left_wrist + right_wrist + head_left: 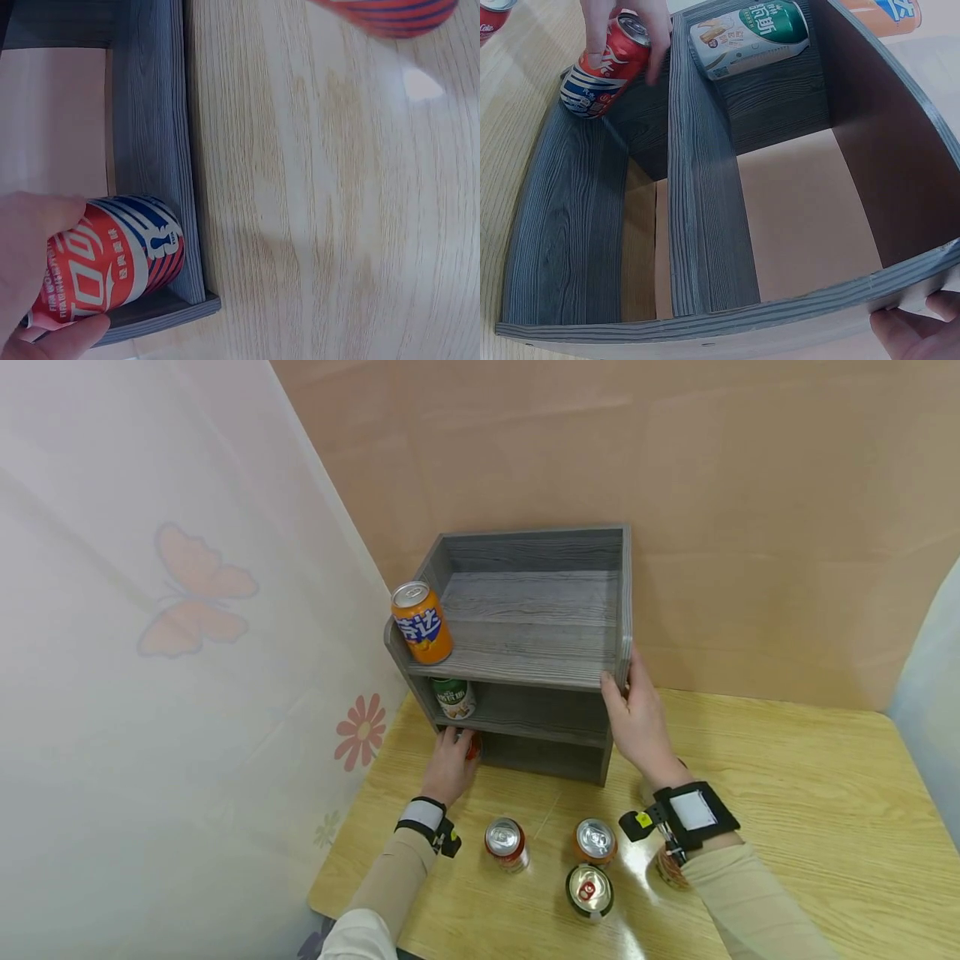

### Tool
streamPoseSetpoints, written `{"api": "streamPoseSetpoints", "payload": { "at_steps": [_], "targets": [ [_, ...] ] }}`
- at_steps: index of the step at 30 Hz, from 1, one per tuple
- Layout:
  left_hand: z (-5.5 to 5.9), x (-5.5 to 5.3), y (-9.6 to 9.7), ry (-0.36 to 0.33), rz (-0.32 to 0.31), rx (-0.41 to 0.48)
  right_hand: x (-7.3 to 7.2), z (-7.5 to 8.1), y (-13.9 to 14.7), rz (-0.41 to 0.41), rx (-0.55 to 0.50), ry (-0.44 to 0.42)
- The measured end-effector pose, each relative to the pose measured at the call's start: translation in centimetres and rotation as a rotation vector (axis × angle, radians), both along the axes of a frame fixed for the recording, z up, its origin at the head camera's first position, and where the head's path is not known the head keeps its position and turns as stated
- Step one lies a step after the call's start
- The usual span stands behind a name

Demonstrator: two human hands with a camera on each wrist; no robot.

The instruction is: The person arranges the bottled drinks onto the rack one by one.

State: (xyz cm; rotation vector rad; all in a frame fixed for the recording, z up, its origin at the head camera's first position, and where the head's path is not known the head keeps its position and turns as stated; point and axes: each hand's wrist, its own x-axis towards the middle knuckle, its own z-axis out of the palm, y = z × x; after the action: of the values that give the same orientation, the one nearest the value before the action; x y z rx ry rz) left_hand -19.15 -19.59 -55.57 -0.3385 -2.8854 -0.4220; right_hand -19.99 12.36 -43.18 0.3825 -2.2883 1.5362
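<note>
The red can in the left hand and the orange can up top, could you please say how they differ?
The left hand grips the red can; no hand touches the orange can. The red can is at the lowest compartment, the orange can on the top board. Both are drink cans with printed lettering.

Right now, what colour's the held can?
The can is red, white and blue; left wrist view's clearest.

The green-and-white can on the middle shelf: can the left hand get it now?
Probably not yet: the left hand holds a red Coca-Cola can, though the green-and-white can sits close above with its front unblocked.
</note>
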Motion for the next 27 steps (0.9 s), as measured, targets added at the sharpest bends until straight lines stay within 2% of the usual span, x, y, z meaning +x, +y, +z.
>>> {"api": "streamPoseSetpoints", "payload": {
  "at_steps": [6,11,18,22,27],
  "targets": [
    [0.0,-0.1,0.4,0.01,0.033,-0.005,0.0,0.0,0.0,0.002,-0.004,0.0],
    [-0.6,-0.4,0.5,0.002,0.043,-0.015,0.0,0.0,0.0,-0.003,0.007,0.002],
    [-0.9,-1.5,0.9,0.04,0.024,-0.022,0.0,0.1,0.1,-0.008,0.014,-0.011],
    [-0.8,-2.1,1.1,-0.002,0.031,-0.013,0.1,0.0,0.1,0.002,0.009,-0.017],
    [-0.9,-2.7,1.1,-0.062,0.036,-0.042,0.0,-0.1,0.1,0.003,0.007,-0.014]
  ]
}}
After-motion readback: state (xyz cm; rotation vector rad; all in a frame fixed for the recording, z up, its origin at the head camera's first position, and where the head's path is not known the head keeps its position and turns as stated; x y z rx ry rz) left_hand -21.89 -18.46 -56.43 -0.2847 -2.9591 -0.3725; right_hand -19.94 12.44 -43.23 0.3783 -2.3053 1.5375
